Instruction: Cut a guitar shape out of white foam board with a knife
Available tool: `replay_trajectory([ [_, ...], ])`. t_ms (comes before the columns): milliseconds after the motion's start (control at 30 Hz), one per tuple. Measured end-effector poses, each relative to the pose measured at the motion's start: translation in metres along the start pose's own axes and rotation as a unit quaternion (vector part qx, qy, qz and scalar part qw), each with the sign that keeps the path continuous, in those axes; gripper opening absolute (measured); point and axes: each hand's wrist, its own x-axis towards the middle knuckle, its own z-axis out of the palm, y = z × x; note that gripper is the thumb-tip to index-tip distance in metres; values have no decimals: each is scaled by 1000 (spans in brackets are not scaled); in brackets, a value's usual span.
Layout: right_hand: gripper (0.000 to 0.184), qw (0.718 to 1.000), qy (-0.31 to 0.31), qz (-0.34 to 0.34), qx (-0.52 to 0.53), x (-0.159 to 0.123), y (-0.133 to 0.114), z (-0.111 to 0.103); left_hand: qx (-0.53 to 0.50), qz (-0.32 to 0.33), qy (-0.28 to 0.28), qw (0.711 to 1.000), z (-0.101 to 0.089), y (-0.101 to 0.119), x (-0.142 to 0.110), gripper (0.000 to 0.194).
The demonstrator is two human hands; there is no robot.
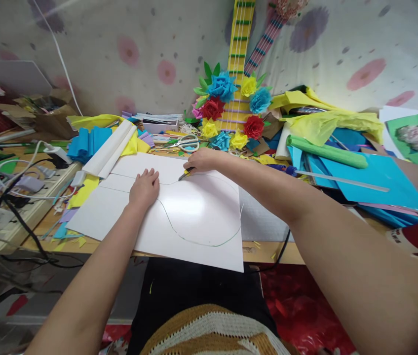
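Note:
A white board [197, 222] lies on the table with a curved guitar-like outline drawn on it, partly in green. Flat on its left part rests my left hand [145, 188], fingers stretched out and pressing beside the drawn lines. My right hand [204, 161] is closed around a utility knife [185, 174], yellow and dark, whose tip touches the board near the upper outline. Part of the knife's handle is hidden under my fingers. A short slit or lifted sliver shows at the board's right edge.
Behind the board stands a yellow paper guitar [239, 64] with paper flowers. Scissors [188, 143] lie near it. Blue sheets [375, 177], a green crepe roll [327, 151] and a glue gun [285, 169] are at right. A power strip [51, 197] with tangled cables runs along the left.

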Motion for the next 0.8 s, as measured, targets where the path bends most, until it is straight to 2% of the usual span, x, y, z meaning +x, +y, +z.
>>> replay_trajectory([
  [400, 31, 1000, -18, 19, 7, -8, 6, 2, 1, -4, -6, 1000, 1, 0, 0, 43],
  [800, 30, 999, -23, 48, 11, -17, 19, 14, 9, -3, -16, 1000, -2, 2, 0, 46],
])
